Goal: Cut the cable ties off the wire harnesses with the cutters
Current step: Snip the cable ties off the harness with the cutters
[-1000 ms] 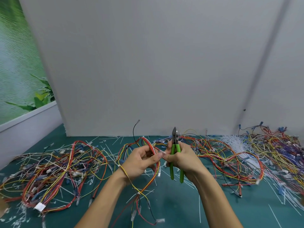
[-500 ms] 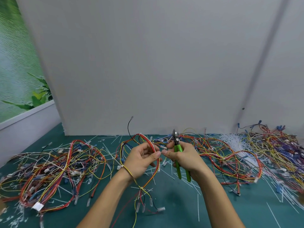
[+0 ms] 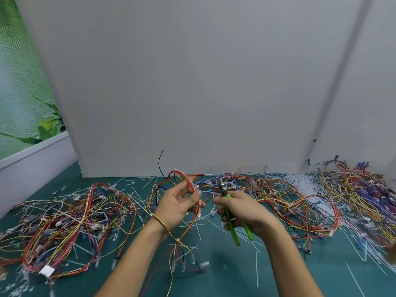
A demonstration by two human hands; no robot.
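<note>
Right grip [image 3: 246, 211] is holding the green cutters [image 3: 232, 229], with fingers curling around both handles. The cutters' nose is pointing up and away, and the forearm is reaching in from below. Left grip [image 3: 177, 202], just left of the cutters, is holding a wire harness [image 3: 186, 177]. Its palm is facing up and its thumb is pressing the wires against the fingers. Loose ends are hanging down to the green desk [image 3: 225, 277]. One big pile [image 3: 64, 221] is lying well left of the cutters.
</note>
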